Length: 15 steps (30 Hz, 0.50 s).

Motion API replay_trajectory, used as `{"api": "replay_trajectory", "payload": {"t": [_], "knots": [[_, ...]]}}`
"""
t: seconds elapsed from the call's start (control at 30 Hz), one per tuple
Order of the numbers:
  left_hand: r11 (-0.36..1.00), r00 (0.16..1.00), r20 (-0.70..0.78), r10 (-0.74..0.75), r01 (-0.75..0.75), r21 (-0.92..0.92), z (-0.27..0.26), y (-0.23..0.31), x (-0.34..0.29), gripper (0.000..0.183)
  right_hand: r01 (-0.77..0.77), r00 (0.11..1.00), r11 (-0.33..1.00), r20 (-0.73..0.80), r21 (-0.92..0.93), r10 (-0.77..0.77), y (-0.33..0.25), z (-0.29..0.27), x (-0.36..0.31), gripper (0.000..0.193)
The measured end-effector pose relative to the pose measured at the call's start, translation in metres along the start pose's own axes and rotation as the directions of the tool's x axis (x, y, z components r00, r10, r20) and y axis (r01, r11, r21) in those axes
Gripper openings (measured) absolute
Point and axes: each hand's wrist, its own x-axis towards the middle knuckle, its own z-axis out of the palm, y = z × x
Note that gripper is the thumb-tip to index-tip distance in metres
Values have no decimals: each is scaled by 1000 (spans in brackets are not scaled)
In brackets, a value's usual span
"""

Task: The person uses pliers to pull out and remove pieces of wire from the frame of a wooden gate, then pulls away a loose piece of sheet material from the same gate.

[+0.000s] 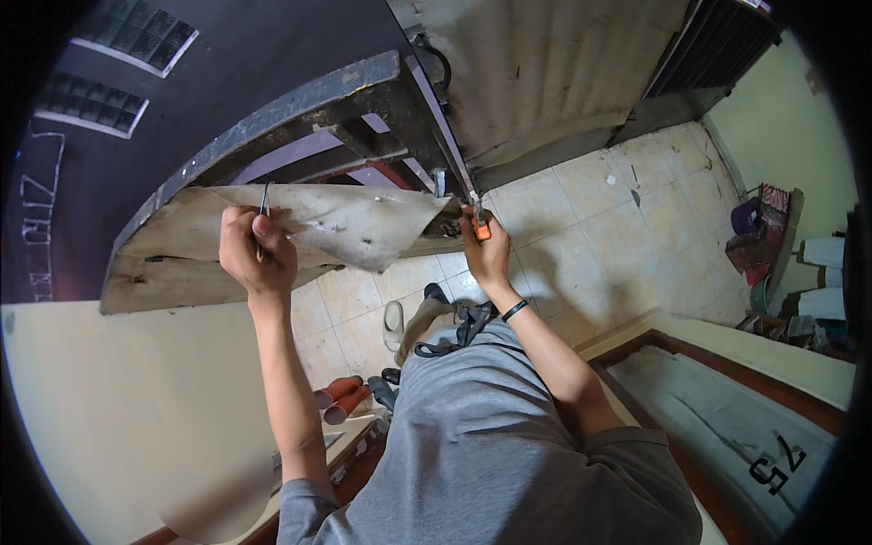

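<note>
"Fingers first: how do they stand?"

"Left hand (259, 247): curled into a nearly closed fist round a slim metal tool (264, 197), shaft poking up past the knuckles (what kind of tool is unclear). Whether it also pinches cloth: cannot tell. Right hand (490, 254): bent closed about an orange-handled tool (482, 232), metal part pointing away from the body; its working end is too small to make out."

"And the workpiece?"

"Pale sheet (363, 222), lying along the near side of a dark frame (300, 102), ahead of the body. Left fist at the sheet's upper edge; right hand just beyond its pointed right corner, by the frame's end."

"How to do it well?"

"Judgement only: start at the loose corner, use light, level pulls, and ease any fastened spot before tugging, since ragged cloth probably tears further. Point both tools away from the opposite hand; brace the frame if it rocks."

"Textures, shapes?"

"Sheet: matte, limp, beige-grey, stained, with small dark marks or holes and a drooping, torn-looking corner. Frame: curved outer rail, scuffed and chipped, open gaps between crosspieces. Floor tiles (590, 186): cream, faintly glossy, straight-jointed."
</note>
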Motion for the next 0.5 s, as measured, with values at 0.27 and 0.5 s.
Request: {"api": "replay_trajectory", "payload": {"t": [0.27,0.5], "knots": [[1000,992,-128,-3,2,-3,0,13,-25,19,166,985,986,39,-3,-166,1,-6,-8,19],[991,975,-207,-81,101,89,3,21,-53,20,225,974,974,8,0,-225,13,10,-5,27]]}}
